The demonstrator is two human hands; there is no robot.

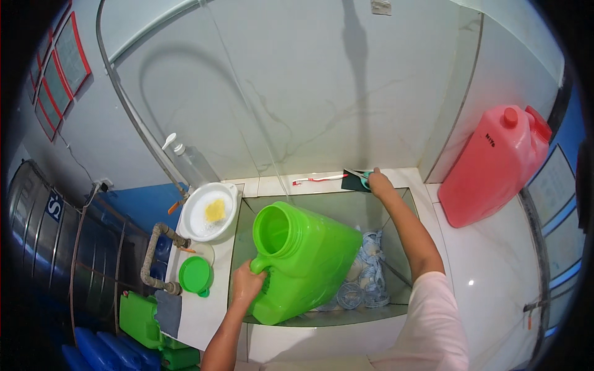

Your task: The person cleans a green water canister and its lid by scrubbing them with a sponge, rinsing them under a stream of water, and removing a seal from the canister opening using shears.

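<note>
A large bright green plastic jug (315, 247) leans over the sink basin (250, 213), its wide round mouth uncapped and tilted up. The fingers of my left hand (246, 283) wrap round the handle beside that mouth. My right hand (379, 183) reaches to the ledge behind the basin. There its closed fingers are on the teal handle of a pair of scissors (361, 177), above a dark green scouring pad (351, 183). Whether the pad is gripped too, I cannot tell. Left of the pad lies a red-and-white toothbrush (318, 179).
A white bowl (230, 213) holds suds and a yellow sponge (215, 211). Near it are a clear pump bottle (195, 166), a green lid (196, 275) and a pipe (150, 256). Wrapped pale-blue items (371, 272) lie in the basin. A red jug (489, 167) stands right.
</note>
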